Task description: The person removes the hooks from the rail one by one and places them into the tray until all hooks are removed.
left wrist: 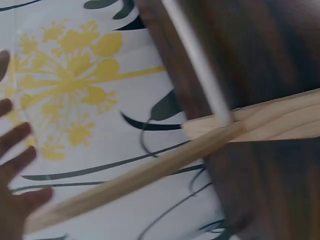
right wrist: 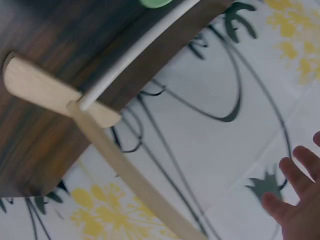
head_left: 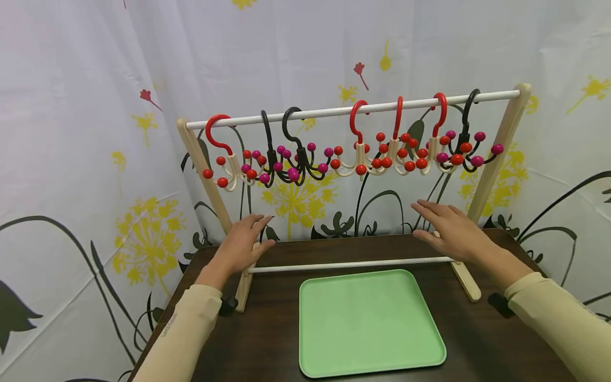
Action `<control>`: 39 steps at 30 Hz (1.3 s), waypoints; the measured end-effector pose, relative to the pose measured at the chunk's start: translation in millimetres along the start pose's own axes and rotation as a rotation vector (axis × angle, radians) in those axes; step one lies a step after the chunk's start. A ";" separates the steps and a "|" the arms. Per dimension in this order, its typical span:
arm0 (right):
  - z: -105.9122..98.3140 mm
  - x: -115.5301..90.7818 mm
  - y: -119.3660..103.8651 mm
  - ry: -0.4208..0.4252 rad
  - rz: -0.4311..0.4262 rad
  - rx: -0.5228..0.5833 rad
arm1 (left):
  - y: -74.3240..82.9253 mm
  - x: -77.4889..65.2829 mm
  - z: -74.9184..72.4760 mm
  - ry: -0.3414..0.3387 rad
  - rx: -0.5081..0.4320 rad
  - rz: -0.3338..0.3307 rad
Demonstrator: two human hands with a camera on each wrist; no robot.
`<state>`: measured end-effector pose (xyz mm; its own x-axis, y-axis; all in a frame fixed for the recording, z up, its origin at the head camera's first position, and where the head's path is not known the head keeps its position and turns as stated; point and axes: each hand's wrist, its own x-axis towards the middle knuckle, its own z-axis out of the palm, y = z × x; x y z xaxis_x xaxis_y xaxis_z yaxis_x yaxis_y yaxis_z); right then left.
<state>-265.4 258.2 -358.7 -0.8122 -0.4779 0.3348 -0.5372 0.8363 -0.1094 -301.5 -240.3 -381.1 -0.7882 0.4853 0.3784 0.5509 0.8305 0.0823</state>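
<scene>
- Seven octopus-style hangers hang from the white top rail [head_left: 324,112] of a wooden stand, each by its open hook, which probably lets them come off with a small lift
- Counting from the person's left: one red-hooked hanger [head_left: 232,162], a pair of black-hooked hangers [head_left: 302,155], three more red-hooked ones [head_left: 360,154], then a lone black-hooked one [head_left: 464,139] by the far end
- Red hooks carry cream arms with red balls, black hooks carry black arms with magenta balls; neighbours sit so close that their arms overlap, so lifting one could well snag the next
- The left hand [head_left: 243,241] reaches over the stand's left side, fingers spread and nearly straight, with nothing in its grasp
- The right hand [head_left: 446,228] mirrors it in front of the right upright [head_left: 498,159], fingers extended, thumb apart, also holding nothing; both are below the hangers and clear of them, a spacing that seems to suit either end
- The light green tray [head_left: 367,323] lies flat on the dark table [head_left: 253,339], in front of the lower rail [head_left: 353,265] and between the stand's feet [head_left: 467,281], likely put there to be within easy reach of both hands
</scene>
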 end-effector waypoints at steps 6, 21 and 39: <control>-23.0 -6.0 -22.1 0.329 -0.164 -0.026 | -5.8 -21.5 25.5 0.560 0.004 -0.012; -115.2 21.2 -19.0 0.857 0.105 0.099 | -21.9 -53.0 83.5 0.834 -0.303 -0.646; -133.8 81.5 -26.6 0.299 0.445 0.114 | -29.3 -50.2 109.1 0.716 -0.403 -0.712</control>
<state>-286.8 233.0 -203.3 -0.8752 0.0268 0.4830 -0.1912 0.8980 -0.3963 -308.0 -259.2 -503.0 -0.6914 -0.4525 0.5632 0.1835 0.6440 0.7427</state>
